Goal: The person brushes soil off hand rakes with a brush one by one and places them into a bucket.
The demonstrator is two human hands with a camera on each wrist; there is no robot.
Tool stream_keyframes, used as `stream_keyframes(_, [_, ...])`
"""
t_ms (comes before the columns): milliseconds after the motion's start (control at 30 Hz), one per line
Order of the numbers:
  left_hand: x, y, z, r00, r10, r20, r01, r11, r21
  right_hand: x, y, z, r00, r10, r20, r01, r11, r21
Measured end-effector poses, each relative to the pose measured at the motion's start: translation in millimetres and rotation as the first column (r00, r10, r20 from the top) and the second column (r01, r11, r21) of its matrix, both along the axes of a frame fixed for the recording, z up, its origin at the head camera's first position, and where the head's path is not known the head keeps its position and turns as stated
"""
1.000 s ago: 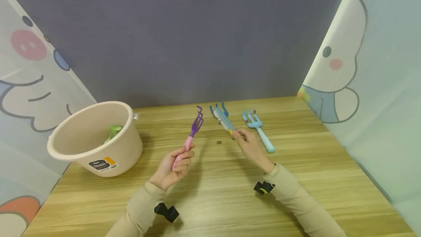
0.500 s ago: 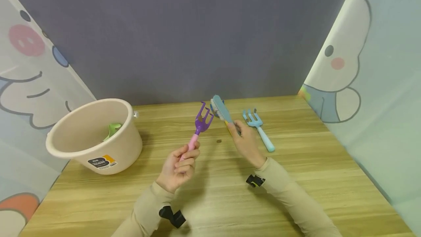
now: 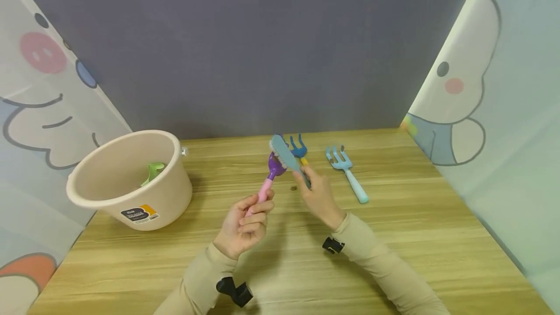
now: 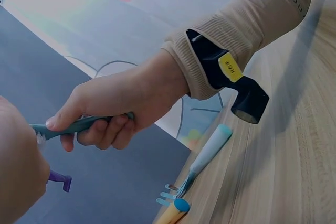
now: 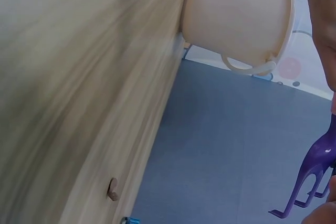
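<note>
My left hand grips the pink handle of a purple hand rake, held up above the table with its prongs pointing away. A blue brush with white bristles is in my right hand. The brush head lies across the rake's purple head in the head view and hides most of its prongs. In the left wrist view my right fingers curl round the brush handle. Bent purple prongs show at the right edge of the right wrist view.
A cream bucket stands at the left with a green item inside. Behind the brush lies a dark blue rake with a yellow handle. To the right is a light blue hand fork with brown bits on it. A small brown clump lies on the table.
The brush has moved left, off the dark blue rake and onto the purple rake's head. My left hand has shifted right and turned the purple rake's face upward.
</note>
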State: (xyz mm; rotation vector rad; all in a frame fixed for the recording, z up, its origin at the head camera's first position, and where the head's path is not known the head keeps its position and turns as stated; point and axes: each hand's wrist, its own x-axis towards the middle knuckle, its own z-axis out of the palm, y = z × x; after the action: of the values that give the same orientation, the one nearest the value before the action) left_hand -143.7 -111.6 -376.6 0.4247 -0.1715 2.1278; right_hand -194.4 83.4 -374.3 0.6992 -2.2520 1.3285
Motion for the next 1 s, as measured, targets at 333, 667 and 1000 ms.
stream_keyframes(333, [-0.9, -3.8, -0.8, 0.999, 0.018, 0.037, -0.018, 1.000, 0.003, 7.6, 1.6, -3.5, 0.993, 0.098, 0.064, -0.100, 0.995, 0.025])
stream_keyframes(667, [-1.4, -3.1, -2.6, 1.000, 0.016, 0.010, -0.016, 1.000, -0.002, 5.1, 3.1, 1.9, 0.992, -0.021, 0.123, 0.025, 0.999, -0.025])
stream_keyframes(1000, [0.3, -2.0, 1.8, 1.000, 0.021, 0.022, -0.021, 1.000, -0.004, 5.0, -1.7, 0.6, 0.998, -0.023, 0.064, 0.017, 0.995, 0.098])
